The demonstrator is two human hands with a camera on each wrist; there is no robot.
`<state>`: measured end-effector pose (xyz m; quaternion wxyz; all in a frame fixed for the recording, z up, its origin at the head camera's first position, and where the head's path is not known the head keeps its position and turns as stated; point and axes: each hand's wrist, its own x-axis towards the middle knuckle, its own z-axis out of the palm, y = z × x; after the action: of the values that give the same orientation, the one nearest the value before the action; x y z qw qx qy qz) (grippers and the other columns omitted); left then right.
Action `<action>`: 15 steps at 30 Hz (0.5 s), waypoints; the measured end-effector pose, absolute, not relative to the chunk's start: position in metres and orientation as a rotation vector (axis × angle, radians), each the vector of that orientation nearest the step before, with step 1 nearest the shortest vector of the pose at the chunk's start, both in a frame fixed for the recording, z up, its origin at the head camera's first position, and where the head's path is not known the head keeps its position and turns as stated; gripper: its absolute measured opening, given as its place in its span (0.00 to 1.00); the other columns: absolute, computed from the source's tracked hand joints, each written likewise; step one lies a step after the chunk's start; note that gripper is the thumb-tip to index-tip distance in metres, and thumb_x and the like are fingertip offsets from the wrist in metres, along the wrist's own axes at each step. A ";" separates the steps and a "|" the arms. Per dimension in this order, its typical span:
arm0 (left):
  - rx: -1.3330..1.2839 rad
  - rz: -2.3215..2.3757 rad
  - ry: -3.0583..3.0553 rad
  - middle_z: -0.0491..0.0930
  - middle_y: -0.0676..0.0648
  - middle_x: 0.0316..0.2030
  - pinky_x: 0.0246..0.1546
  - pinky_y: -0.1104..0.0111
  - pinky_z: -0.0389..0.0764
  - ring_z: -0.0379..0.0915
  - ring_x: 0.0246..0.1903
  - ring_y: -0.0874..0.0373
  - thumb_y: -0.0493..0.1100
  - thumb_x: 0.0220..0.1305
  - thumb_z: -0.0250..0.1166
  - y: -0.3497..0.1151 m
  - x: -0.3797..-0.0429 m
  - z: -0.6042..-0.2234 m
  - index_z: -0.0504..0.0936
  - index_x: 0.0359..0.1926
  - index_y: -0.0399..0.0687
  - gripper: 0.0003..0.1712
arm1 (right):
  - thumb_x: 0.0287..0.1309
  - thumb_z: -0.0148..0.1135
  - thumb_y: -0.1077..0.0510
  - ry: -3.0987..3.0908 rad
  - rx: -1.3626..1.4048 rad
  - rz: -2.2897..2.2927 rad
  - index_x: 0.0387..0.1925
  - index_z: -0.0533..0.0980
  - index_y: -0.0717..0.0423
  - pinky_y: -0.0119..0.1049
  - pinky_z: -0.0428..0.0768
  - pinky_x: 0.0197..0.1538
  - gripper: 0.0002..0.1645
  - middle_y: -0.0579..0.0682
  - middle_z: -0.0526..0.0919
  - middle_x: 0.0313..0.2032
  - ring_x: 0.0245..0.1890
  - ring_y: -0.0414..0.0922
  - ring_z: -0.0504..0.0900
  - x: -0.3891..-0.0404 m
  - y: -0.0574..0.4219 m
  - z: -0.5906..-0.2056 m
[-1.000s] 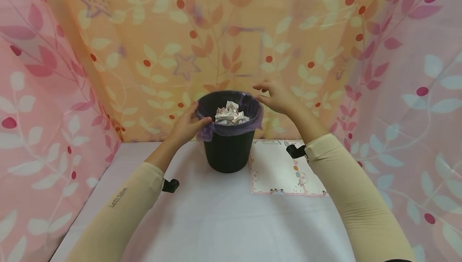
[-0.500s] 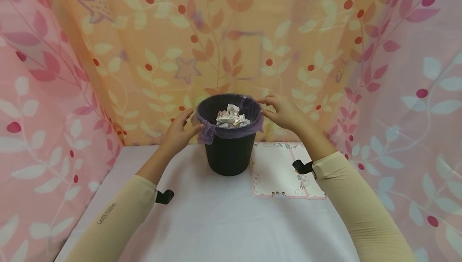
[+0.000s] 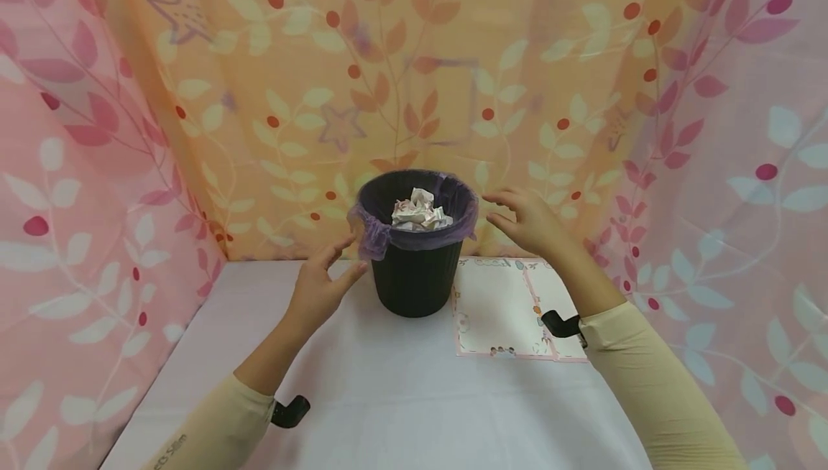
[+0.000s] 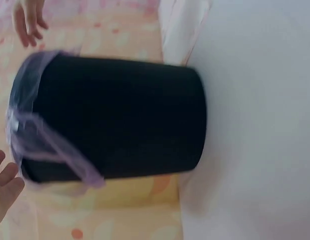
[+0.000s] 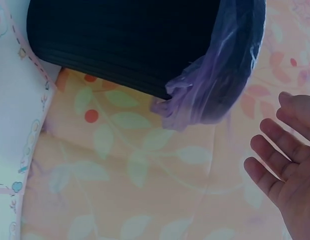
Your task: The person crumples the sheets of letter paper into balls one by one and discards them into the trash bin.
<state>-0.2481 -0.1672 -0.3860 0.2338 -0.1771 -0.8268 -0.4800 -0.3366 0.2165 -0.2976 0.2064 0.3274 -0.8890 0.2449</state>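
A black trash bin (image 3: 414, 279) stands upright at the back of the white table. Its rim is lined with a thin purple trash bag (image 3: 427, 241), folded over the outside and bunched at the left. Crumpled paper (image 3: 420, 213) lies inside the bin. My left hand (image 3: 317, 290) is just left of the bin, fingers loosely spread and holding nothing. To the right of the rim hovers my right hand (image 3: 527, 222), its fingers relaxed, apart from the bag. In the right wrist view the fingers (image 5: 275, 145) are spread near the liner's edge.
Two white sheets with decorated pink borders (image 3: 491, 312) lie on the table (image 3: 401, 398) right of the bin, partly behind the right forearm. Floral curtains (image 3: 272, 168) enclose the back and both sides.
My left hand has let go of the bag's rim and moved down and left. My right hand has lowered, neared the rim, then drawn off to the right. The bin stays put.
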 end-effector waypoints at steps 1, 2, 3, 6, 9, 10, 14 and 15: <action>-0.501 -1.307 -2.271 0.76 0.46 0.67 0.70 0.50 0.70 0.70 0.68 0.46 0.49 0.64 0.74 -0.163 -0.243 -0.389 0.76 0.69 0.46 0.35 | 0.66 0.68 0.59 -2.478 0.898 0.691 0.61 0.80 0.60 0.58 0.80 0.57 0.23 0.59 0.82 0.58 0.56 0.58 0.80 -0.336 0.219 -0.300; -0.519 -1.295 -2.270 0.76 0.46 0.66 0.70 0.49 0.70 0.70 0.68 0.46 0.49 0.63 0.74 -0.158 -0.239 -0.393 0.76 0.69 0.45 0.35 | 0.66 0.68 0.59 -2.480 0.886 0.701 0.61 0.79 0.60 0.58 0.80 0.56 0.23 0.59 0.82 0.58 0.57 0.58 0.80 -0.335 0.221 -0.303; -0.538 -1.287 -2.271 0.77 0.46 0.66 0.69 0.49 0.71 0.70 0.68 0.47 0.48 0.63 0.75 -0.154 -0.235 -0.396 0.76 0.68 0.45 0.35 | 0.67 0.68 0.59 -2.481 0.872 0.705 0.61 0.79 0.60 0.58 0.80 0.56 0.23 0.59 0.82 0.58 0.57 0.58 0.79 -0.334 0.224 -0.305; -0.590 -1.281 -2.302 0.78 0.48 0.65 0.69 0.49 0.71 0.70 0.69 0.50 0.48 0.62 0.75 -0.140 -0.227 -0.408 0.77 0.67 0.46 0.35 | 0.67 0.67 0.58 -2.480 0.848 0.725 0.61 0.79 0.59 0.58 0.80 0.56 0.23 0.58 0.82 0.57 0.57 0.58 0.79 -0.333 0.229 -0.312; -0.624 -1.308 -2.349 0.78 0.50 0.65 0.69 0.50 0.71 0.70 0.68 0.51 0.49 0.61 0.76 -0.126 -0.223 -0.420 0.78 0.67 0.47 0.34 | 0.67 0.68 0.57 -2.486 0.830 0.740 0.61 0.80 0.58 0.59 0.78 0.61 0.23 0.56 0.82 0.58 0.61 0.58 0.78 -0.332 0.233 -0.317; -0.629 -1.319 -2.366 0.78 0.50 0.64 0.69 0.50 0.71 0.70 0.68 0.52 0.49 0.61 0.76 -0.122 -0.223 -0.424 0.78 0.66 0.48 0.34 | 0.67 0.68 0.57 -2.489 0.827 0.750 0.61 0.80 0.58 0.59 0.76 0.63 0.23 0.56 0.82 0.58 0.62 0.58 0.78 -0.332 0.234 -0.319; -0.632 -1.354 -2.431 0.78 0.52 0.64 0.68 0.53 0.73 0.71 0.67 0.53 0.48 0.60 0.77 -0.102 -0.223 -0.439 0.79 0.66 0.50 0.33 | 0.67 0.68 0.57 -2.491 0.819 0.780 0.62 0.79 0.57 0.59 0.72 0.67 0.24 0.56 0.81 0.61 0.65 0.58 0.76 -0.332 0.241 -0.329; -0.626 -1.364 -2.450 0.78 0.52 0.64 0.68 0.53 0.73 0.71 0.67 0.53 0.48 0.60 0.77 -0.097 -0.223 -0.443 0.79 0.65 0.50 0.34 | 0.67 0.68 0.57 -2.496 0.814 0.787 0.62 0.79 0.57 0.60 0.72 0.68 0.24 0.57 0.81 0.61 0.65 0.59 0.76 -0.332 0.243 -0.332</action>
<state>-0.2230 -0.0969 -0.4426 0.1340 -0.2161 -0.8450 -0.4704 -0.3316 0.2426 -0.3315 0.1993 0.2911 -0.8924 0.2813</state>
